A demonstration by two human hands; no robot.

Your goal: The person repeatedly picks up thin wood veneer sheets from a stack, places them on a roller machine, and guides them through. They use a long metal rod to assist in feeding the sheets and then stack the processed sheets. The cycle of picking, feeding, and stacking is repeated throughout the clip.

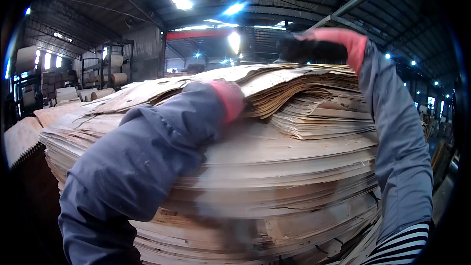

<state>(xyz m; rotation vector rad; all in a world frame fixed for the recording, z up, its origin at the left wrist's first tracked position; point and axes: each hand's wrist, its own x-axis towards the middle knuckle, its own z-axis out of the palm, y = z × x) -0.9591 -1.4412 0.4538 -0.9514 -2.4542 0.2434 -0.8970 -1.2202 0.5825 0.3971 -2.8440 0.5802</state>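
Veneer sheets [294,167], thin and pale, lie stacked high in front of the person, their long edges running left to right across the view, with a looser, curling bundle [314,100] on top toward the right. The left hand [240,99] is pushed in under the edge of that upper bundle; only its pink cuff shows, so its grip cannot be told. The right hand [311,49], in a dark glove with a pink cuff, lies on top of the bundle at its far side, fingers flat or curled over the sheets, too blurred to say which. Both hands touch the bundle, the left lower and nearer. Rolls [105,91] of veneer stand far off at the left; no containers show.
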